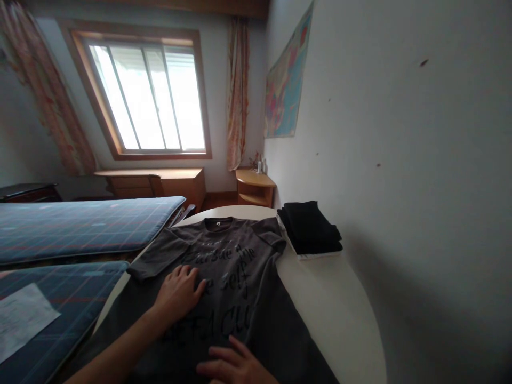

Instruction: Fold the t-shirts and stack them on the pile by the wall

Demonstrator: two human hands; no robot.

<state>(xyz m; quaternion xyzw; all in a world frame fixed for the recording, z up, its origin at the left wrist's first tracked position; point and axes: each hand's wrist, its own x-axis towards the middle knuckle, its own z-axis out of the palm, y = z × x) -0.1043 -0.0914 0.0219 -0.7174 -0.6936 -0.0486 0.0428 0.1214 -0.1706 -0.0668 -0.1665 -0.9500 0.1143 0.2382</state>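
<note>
A dark grey T-shirt (264,298) with black lettering lies spread face up, its collar at the far side and its sleeves out to both sides. My left hand (181,288) rests on the left part of the shirt's chest, fingers stretched and apart, holding nothing. Lower down, my right hand (236,365) is over the shirt's lower front near the bottom edge of the view, its fingers spread. Part of that hand is cut off by the frame. The hem of the shirt is out of view.
The shirt covers much of a round white table (340,304). A stack of folded black clothes (310,226) with something white underneath sits at its right rim, near the wall. To the left are plaid mattresses (88,226) and a paper sheet (26,317). A corner shelf (256,178) stands beyond.
</note>
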